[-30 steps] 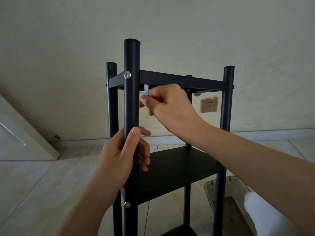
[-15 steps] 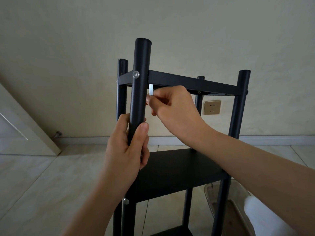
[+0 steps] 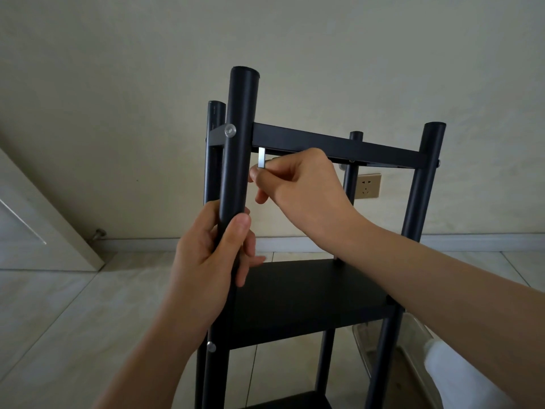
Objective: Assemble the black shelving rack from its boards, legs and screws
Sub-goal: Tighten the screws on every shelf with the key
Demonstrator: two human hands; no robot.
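Observation:
The black shelving rack stands upright in front of me, its top board (image 3: 333, 143) fixed between the legs and a middle board (image 3: 306, 293) below. My left hand (image 3: 209, 258) grips the near front leg (image 3: 239, 143) below the top board. My right hand (image 3: 298, 184) pinches a small silver hex key (image 3: 261, 157), whose short end points up at the underside of the top board just beside that leg. A silver screw head (image 3: 230, 131) shows on the leg at top-board height, another screw (image 3: 211, 346) at the middle board.
A wall with a power socket (image 3: 367, 185) stands behind the rack. A white door (image 3: 38, 219) leans in at the left. A clear plastic bin (image 3: 392, 349) sits on the tiled floor at the lower right, next to something white (image 3: 460, 376).
The rack has shifted rightward in view. My left hand has slid higher up the near leg. My right hand stays at the hex key under the top board.

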